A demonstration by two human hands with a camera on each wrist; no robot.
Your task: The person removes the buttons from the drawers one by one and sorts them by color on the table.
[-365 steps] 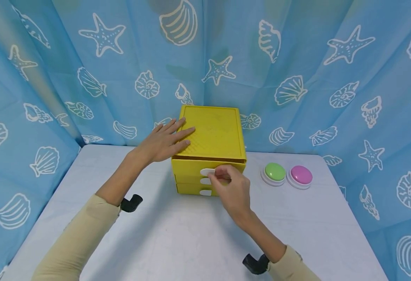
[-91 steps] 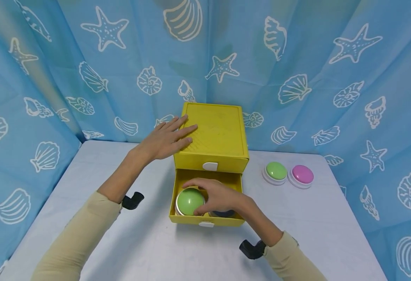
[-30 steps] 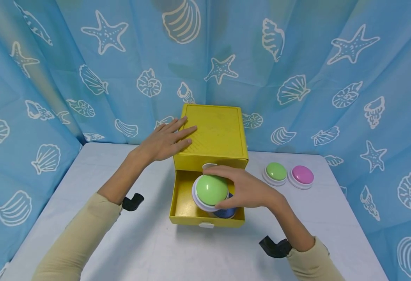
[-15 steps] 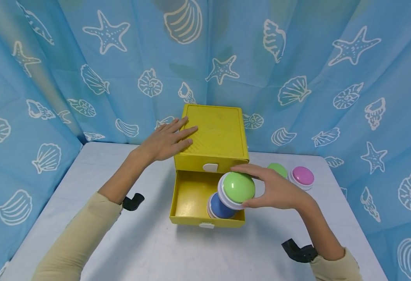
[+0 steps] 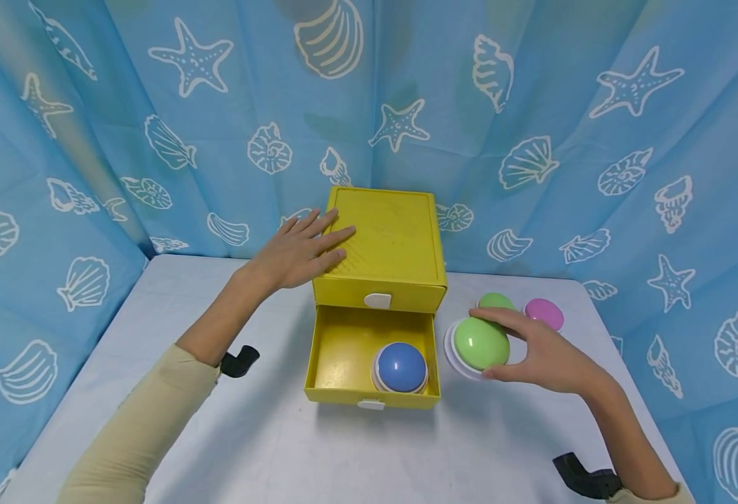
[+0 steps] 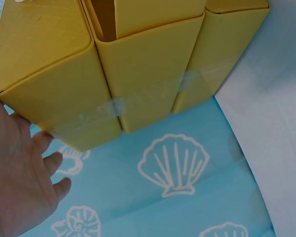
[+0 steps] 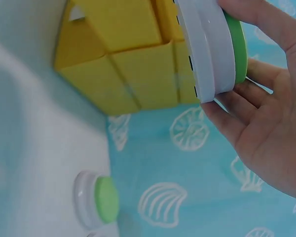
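Note:
A yellow drawer box [image 5: 384, 234] stands on the table with its middle drawer [image 5: 342, 350] pulled out. My left hand [image 5: 293, 252] lies with spread fingers on the left side of the box top. To the right of the drawer, my right hand [image 5: 548, 357] grips a push button [image 5: 481, 343] with a green dome and white base by its rim, between thumb and fingers. The right wrist view shows that green button [image 7: 240, 49] held up off the table, its flat white underside facing the box. A blue push button [image 5: 402, 367] sits in the drawer's front right corner.
Behind the held button are a second green push button [image 5: 496, 300], partly covered, and a pink push button [image 5: 544, 313]. A blue shell-print curtain [image 5: 218, 140] hangs behind and beside the white table [image 5: 369, 455]. Clear tape [image 6: 101, 109] runs along the box's side.
The middle drawer was pulled out, and my right hand lifted the green button from its left part. That button has travelled rightward past the drawer's edge, uncovering the blue one. My left hand stays put.

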